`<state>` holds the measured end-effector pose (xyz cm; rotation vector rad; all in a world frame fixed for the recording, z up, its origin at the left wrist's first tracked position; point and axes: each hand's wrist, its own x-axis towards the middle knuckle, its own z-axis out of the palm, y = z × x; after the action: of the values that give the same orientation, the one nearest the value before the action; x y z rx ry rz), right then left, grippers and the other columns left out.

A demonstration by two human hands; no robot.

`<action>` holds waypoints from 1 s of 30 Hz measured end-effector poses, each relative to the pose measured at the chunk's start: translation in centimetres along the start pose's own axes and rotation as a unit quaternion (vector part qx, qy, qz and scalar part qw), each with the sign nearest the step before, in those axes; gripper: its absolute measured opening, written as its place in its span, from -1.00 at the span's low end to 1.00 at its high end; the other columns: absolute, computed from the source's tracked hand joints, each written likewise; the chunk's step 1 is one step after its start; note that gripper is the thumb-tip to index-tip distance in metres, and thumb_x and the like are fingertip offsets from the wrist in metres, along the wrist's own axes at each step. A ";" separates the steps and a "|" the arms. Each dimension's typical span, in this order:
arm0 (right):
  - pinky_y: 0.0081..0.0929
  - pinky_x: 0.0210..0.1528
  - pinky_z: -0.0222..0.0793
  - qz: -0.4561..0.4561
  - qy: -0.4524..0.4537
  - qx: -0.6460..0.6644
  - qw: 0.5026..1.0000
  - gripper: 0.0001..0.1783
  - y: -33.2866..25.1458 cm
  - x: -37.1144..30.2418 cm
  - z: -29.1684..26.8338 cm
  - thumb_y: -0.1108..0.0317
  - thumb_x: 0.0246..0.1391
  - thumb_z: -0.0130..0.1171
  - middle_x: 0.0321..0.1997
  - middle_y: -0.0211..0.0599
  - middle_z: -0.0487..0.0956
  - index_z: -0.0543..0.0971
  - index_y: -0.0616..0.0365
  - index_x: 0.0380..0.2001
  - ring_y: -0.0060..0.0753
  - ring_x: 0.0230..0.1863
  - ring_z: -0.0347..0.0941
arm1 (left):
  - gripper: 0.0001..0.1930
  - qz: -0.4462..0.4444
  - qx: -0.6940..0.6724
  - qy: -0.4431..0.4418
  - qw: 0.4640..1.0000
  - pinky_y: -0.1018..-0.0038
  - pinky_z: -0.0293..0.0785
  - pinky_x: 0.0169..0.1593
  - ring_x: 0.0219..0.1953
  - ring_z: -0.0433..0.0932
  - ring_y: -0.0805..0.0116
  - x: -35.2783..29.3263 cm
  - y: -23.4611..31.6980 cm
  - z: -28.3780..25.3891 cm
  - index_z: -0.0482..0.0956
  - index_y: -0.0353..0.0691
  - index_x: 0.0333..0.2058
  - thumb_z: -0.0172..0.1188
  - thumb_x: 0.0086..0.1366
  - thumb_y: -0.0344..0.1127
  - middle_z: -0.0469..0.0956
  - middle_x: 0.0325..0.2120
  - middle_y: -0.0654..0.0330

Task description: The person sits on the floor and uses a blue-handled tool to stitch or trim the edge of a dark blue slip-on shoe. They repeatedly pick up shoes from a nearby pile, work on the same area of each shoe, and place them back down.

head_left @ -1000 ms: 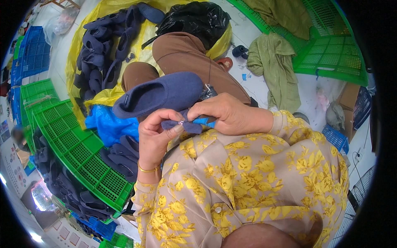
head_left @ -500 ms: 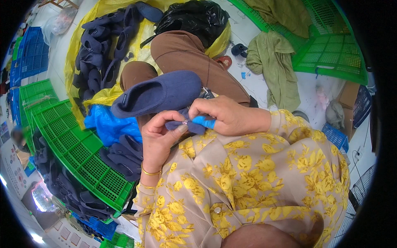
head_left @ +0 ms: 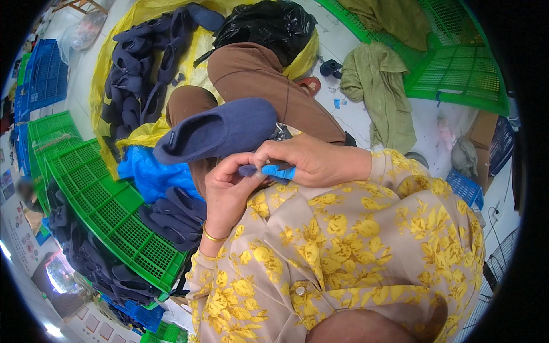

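Observation:
My left hand pinches a small navy fabric bow, mostly covered by fingers. Against it presses my right hand, its thumb and forefinger closed on the bow's other side. Blue tape wraps one of the right fingers. Just beyond both hands, a navy slipper rests across my lap, its opening to the left. Some small metallic thing shows by the slipper's right end, too small to make out.
Many navy slippers lie on yellow plastic sheeting at far left, beside a black bag. A green crate holding slippers stands at left, near a blue plastic bag. Olive cloth and green baskets are at right.
The fingers have drawn closer together over the bow, hiding more of it. My left hand has shifted slightly right; the slipper stays in place.

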<state>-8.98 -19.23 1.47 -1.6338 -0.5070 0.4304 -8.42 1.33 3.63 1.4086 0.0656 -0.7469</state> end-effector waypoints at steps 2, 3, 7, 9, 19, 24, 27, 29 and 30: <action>-0.31 -0.31 0.40 -0.002 -0.002 -0.079 0.997 -0.68 -0.2 0.0 -0.4 0.50 -0.02 0.14 -0.28 -0.24 0.53 0.42 0.05 -0.13 -0.03 -0.30 0.52 | -0.78 -0.025 -0.021 0.008 0.999 0.55 0.60 -0.16 -0.25 0.59 0.48 0.0 0.1 0.2 0.53 -0.42 -0.16 0.19 0.19 -0.64 0.59 -0.26 0.17; -0.34 -0.31 0.41 -0.014 0.004 -0.132 0.991 -0.68 -0.7 0.0 -0.9 0.47 -0.03 0.18 -0.25 -0.25 0.51 0.44 0.04 -0.15 -0.06 -0.28 0.52 | -0.78 -0.026 -0.023 0.010 0.999 0.56 0.60 -0.17 -0.26 0.60 0.49 0.0 0.2 0.3 0.53 -0.41 -0.16 0.19 0.19 -0.64 0.59 -0.27 0.18; -0.37 -0.29 0.42 -0.127 0.077 -0.218 0.965 -0.66 -0.7 0.6 -0.2 0.49 -0.16 0.24 -0.18 -0.30 0.47 0.50 0.07 -0.22 -0.16 -0.22 0.50 | -0.76 0.018 0.024 0.025 0.999 0.60 0.57 -0.23 -0.32 0.59 0.51 0.6 0.0 0.3 0.53 -0.40 -0.14 0.19 0.18 -0.64 0.59 -0.29 0.20; -0.33 -0.29 0.43 -0.163 0.116 -0.172 0.965 -0.66 -0.7 0.9 0.0 0.52 -0.18 0.21 -0.12 -0.29 0.44 0.51 0.08 -0.23 -0.14 -0.18 0.48 | -0.75 0.000 -0.031 0.055 0.998 0.65 0.53 -0.27 -0.37 0.57 0.56 0.4 0.2 0.6 0.54 -0.38 -0.15 0.19 0.17 -0.65 0.59 -0.29 0.24; -0.53 -0.43 0.29 -0.161 0.213 0.042 0.963 -0.80 -3.7 0.5 -2.3 0.49 0.09 0.10 -0.34 -0.34 0.49 0.44 0.08 -0.19 -0.47 -0.48 0.32 | -0.85 -0.052 0.039 0.077 0.995 0.69 0.46 -0.41 -0.50 0.51 0.63 1.3 -0.5 1.0 0.59 -0.35 -0.22 0.22 0.23 -0.51 0.59 -0.46 0.28; -0.77 -0.52 0.16 -0.065 0.327 0.474 0.815 -0.88 -4.0 -2.8 -10.0 0.44 0.25 -0.06 -0.48 -0.44 0.35 0.40 0.07 -0.16 -0.67 -0.50 0.24 | -0.85 -0.032 0.024 0.052 0.998 0.59 0.53 -0.38 -0.51 0.56 0.48 0.8 1.6 0.9 0.54 -0.40 -0.20 0.20 0.25 -0.51 0.60 -0.48 0.13; -0.54 -0.27 0.38 -0.108 0.418 0.395 0.811 -0.85 -1.9 -10.4 -21.8 0.46 0.28 -0.08 -0.36 -0.31 0.30 0.34 0.30 -0.13 -0.55 -0.46 0.22 | -0.88 -0.051 0.013 0.045 0.998 0.60 0.49 -0.43 -0.54 0.54 0.50 0.8 1.9 0.4 0.54 -0.39 -0.24 0.19 0.26 -0.48 0.59 -0.53 0.16; -0.33 -0.06 0.42 -0.174 0.498 0.252 0.811 -0.86 -2.1 -14.1 -26.9 0.52 0.24 -0.05 -0.36 -0.24 0.36 0.38 0.40 -0.20 -0.38 -0.39 0.34 | -0.90 -0.054 0.019 0.046 0.997 0.61 0.46 -0.45 -0.55 0.52 0.50 0.8 1.8 0.3 0.54 -0.38 -0.27 0.18 0.27 -0.47 0.58 -0.56 0.17; -0.27 -0.05 0.44 -0.191 0.558 0.155 0.792 -0.88 -2.9 -15.9 -29.2 0.54 0.21 -0.03 -0.36 -0.20 0.42 0.41 0.42 -0.25 -0.29 -0.35 0.41 | -0.91 -0.057 0.018 0.042 0.997 0.62 0.45 -0.46 -0.56 0.52 0.50 0.9 1.9 0.1 0.53 -0.37 -0.29 0.18 0.27 -0.47 0.57 -0.57 0.18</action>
<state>-6.26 -51.94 7.65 -1.1493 0.1554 -0.7292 -6.82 0.79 4.91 1.4800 0.2002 -0.7870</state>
